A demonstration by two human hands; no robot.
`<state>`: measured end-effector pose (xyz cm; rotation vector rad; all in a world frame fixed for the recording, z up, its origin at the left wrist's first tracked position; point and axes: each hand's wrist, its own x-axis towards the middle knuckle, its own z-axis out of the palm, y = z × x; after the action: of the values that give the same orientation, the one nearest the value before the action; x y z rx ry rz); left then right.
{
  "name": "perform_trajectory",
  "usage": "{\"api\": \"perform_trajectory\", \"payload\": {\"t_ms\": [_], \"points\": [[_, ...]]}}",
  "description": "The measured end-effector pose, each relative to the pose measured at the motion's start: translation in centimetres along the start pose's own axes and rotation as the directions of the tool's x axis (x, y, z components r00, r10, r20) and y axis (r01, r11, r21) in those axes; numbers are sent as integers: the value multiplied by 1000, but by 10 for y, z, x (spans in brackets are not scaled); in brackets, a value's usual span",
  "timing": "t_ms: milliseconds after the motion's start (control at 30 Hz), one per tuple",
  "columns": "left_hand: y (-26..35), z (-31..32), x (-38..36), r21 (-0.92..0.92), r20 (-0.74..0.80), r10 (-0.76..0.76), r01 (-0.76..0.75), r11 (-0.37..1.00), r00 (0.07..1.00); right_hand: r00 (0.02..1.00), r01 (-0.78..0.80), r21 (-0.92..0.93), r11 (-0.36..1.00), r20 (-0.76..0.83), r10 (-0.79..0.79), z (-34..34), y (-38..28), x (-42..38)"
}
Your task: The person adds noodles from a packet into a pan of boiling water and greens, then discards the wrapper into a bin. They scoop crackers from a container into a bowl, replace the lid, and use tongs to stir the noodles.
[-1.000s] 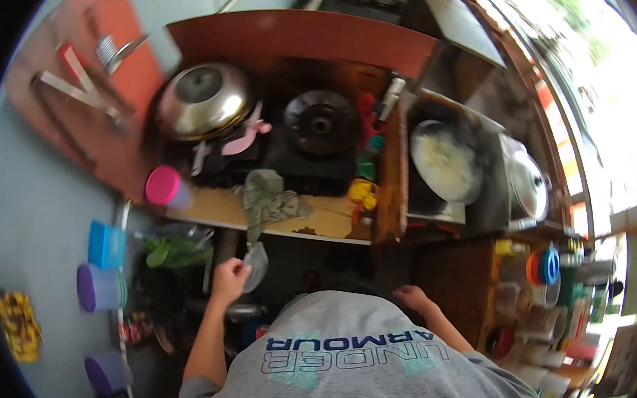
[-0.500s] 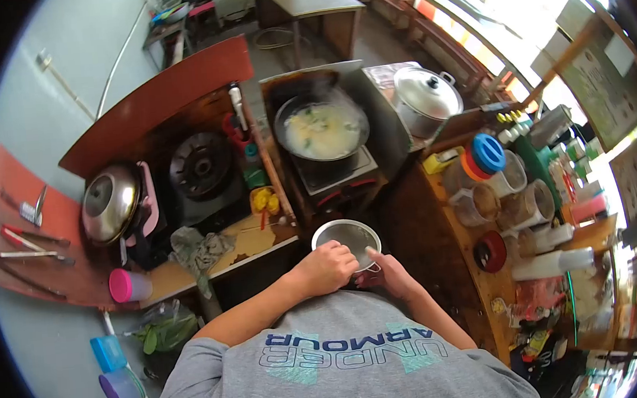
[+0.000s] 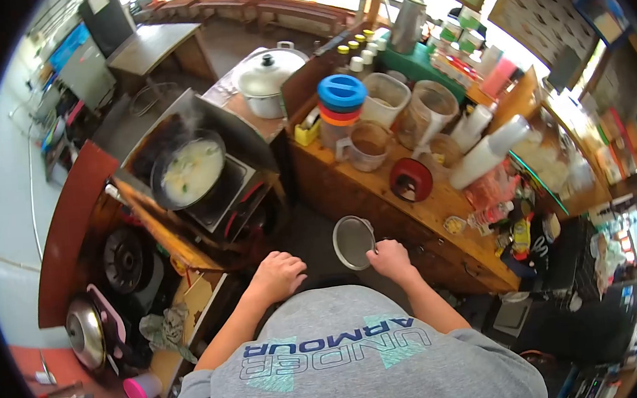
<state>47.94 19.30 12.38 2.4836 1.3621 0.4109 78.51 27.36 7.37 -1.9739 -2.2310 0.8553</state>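
My right hand [image 3: 390, 258] grips the handle of a round metal mesh strainer [image 3: 353, 242], held in front of my chest beside the wooden counter [image 3: 378, 194]. My left hand [image 3: 278, 274] is loosely curled and holds nothing, a little left of the strainer. A steaming black pan of pale soup [image 3: 187, 170] sits on a burner to the upper left.
Clear plastic jars [image 3: 365, 144], a stack of coloured lids [image 3: 341, 96], a red bowl [image 3: 410, 180] and white cups [image 3: 488, 148] crowd the counter. A lidded silver pot [image 3: 269, 76] stands behind the pan. A spare burner [image 3: 123, 260], a steel lid [image 3: 86, 333] and a rag [image 3: 164, 328] lie at left.
The view has swung to the right. The strainer passed from my left hand to my right hand, and my left hand came away empty.
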Motion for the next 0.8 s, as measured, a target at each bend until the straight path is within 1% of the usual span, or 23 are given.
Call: {"api": "perform_trajectory", "payload": {"t_ms": [33, 67, 100, 133, 167, 200, 233, 267, 333, 367, 400, 467, 500, 567, 700, 767, 800], "points": [[-1, 6, -1, -7, 15, -42, 42, 999, 999, 998, -42, 19, 999, -35, 42, -2, 18, 3], [-1, 11, -3, -14, 30, -87, 87, 996, 996, 998, -68, 48, 997, -16, 69, -7, 37, 7], [0, 14, -3, -29, 46, -113, 115, 993, 992, 995, -25, 125, 992, -89, 36, -6, 59, 10], [1, 17, -4, -32, 54, -99, 101, 994, 994, 986, 27, 194, 981, -166, 6, -4, 80, 15], [2, 22, -5, -33, 74, -146, 149, 988, 986, 985, 16, 197, 980, -170, 18, 1, 101, 21], [4, 26, -5, -33, 93, -197, 201, 979, 976, 959, 160, 362, 918, -279, -57, 7, 121, 28], [10, 25, -3, -41, 105, -232, 237, 971, 967, 912, 312, 494, 811, -395, -110, 10, 137, 34], [15, 27, 0, -41, 105, -231, 237, 971, 967, 912, 312, 495, 811, -395, -110, 13, 152, 41], [22, 29, 3, -63, 133, -285, 295, 953, 949, 976, 71, 746, 662, -190, 109, 11, 171, 52], [25, 31, 5, -60, 130, -291, 301, 952, 948, 974, -182, 767, 615, 56, 220, 6, 183, 59], [28, 33, 7, -83, 119, -296, 306, 948, 948, 975, -180, 767, 616, 58, 213, 2, 181, 64], [33, 36, 8, -104, 108, -306, 317, 943, 946, 973, -119, 906, 406, 24, 231, -4, 177, 71], [34, 37, 8, -109, 117, -319, 331, 937, 940, 974, -119, 906, 406, 27, 225, -4, 180, 78], [39, 39, 6, -112, 127, -336, 350, 930, 933, 983, -102, 860, 500, 11, 182, 3, 192, 100], [46, 43, -6, -107, 116, -410, 422, 900, 905, 992, -52, 880, 471, -9, 125, 14, 195, 133], [50, 45, -13, -110, 121, -438, 450, 886, 891, 989, -100, 876, 473, 37, 140, 22, 196, 145], [54, 45, -15, -112, 122, -457, 470, 876, 881, 990, -100, 875, 473, 39, 136, 22, 191, 145]]}}
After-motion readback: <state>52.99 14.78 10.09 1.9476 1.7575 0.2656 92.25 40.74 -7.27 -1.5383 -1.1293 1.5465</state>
